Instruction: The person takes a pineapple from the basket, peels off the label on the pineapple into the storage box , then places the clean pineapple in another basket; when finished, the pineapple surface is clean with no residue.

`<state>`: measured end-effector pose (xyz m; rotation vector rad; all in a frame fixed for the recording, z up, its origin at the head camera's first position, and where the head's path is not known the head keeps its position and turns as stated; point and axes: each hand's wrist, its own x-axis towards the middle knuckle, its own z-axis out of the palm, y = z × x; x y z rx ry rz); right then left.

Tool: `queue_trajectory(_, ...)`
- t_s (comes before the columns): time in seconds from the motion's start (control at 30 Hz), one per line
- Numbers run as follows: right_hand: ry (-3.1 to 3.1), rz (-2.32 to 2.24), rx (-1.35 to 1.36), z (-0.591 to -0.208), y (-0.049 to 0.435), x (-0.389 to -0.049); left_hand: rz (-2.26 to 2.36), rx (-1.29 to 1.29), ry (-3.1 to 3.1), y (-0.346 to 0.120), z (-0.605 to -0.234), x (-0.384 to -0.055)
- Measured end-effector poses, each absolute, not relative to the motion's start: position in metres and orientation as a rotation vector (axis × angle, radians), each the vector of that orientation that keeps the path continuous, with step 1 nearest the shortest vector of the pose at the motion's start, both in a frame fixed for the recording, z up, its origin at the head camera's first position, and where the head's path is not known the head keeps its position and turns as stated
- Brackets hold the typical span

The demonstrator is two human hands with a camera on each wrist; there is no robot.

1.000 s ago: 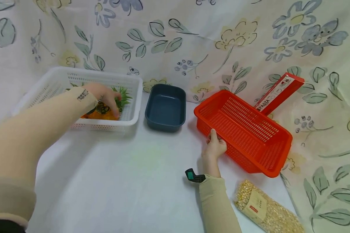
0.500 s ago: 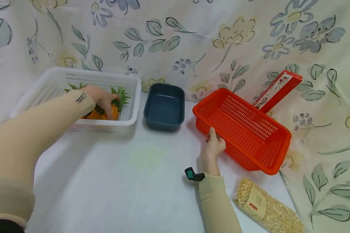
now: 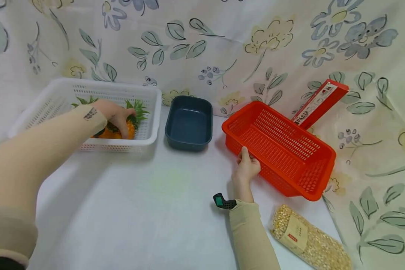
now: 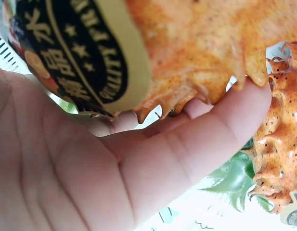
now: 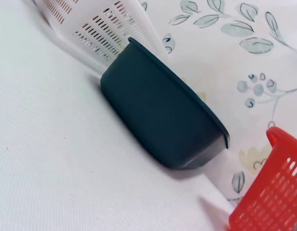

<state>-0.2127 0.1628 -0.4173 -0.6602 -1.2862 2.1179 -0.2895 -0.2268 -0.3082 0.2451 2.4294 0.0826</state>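
Observation:
My left hand [image 3: 114, 114] reaches into the white basket [image 3: 155, 123] and holds an orange horned melon [image 3: 131, 129]. In the left wrist view, the fingers lie curved against the spiky skin of this horned melon [image 4: 187, 43], which bears a black and gold label [image 4: 90, 53]. A second horned melon [image 4: 283, 130] shows at the right of that view. Green spiky leaves [image 3: 140, 110] stick up beside the hand. My right hand [image 3: 246, 168] grips the near side of the red basket [image 3: 280, 150], thumb over the rim; in the right wrist view this hand is out of sight.
A dark blue tub [image 3: 189, 123] stands between the two baskets. Behind the red basket leans a red pasta box [image 3: 318, 105]. A bag of yellow kernels [image 3: 310, 240] lies at the front right. A floral cloth [image 3: 189, 48] hangs at the back.
The left thumb has shifted slightly left over the horned melon, and the label seen earlier is now mostly hidden in the head view. The right hand keeps its hold on the red basket.

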Motion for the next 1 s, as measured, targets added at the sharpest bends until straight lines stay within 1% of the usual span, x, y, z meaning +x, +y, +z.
queue_trajectory(0.2, -1.281, 2.121, -0.638, -0.42, 0.163, -0.213, 0.139, 0.232, 2.424, -0.231, -0.304, -0.289)
queue_trajectory(0.4, -1.278, 2.125, -0.627, -0.417, 0.162, -0.212, 0.152, 0.206, 2.455, -0.23, -0.292, -0.292)
queue_trajectory(0.57, -1.295, 2.121, -0.622, -0.415, 0.162, -0.21, 0.105, 0.26, 2.505, -0.229, -0.279, -0.295)
queue_trajectory(0.73, -1.319, 2.108, -0.641, -0.415, 0.164, -0.21, -0.029, 0.367, 2.587, -0.228, -0.263, -0.295)
queue_trajectory(0.9, -1.325, 2.098, -0.636, -0.419, 0.166, -0.212, -0.092, 0.477, 2.64, -0.222, -0.241, -0.289)
queue_trajectory(1.0, -1.319, 2.1, -0.624, -0.42, 0.166, -0.213, -0.091, 0.482, 2.663, -0.215, -0.227, -0.281)
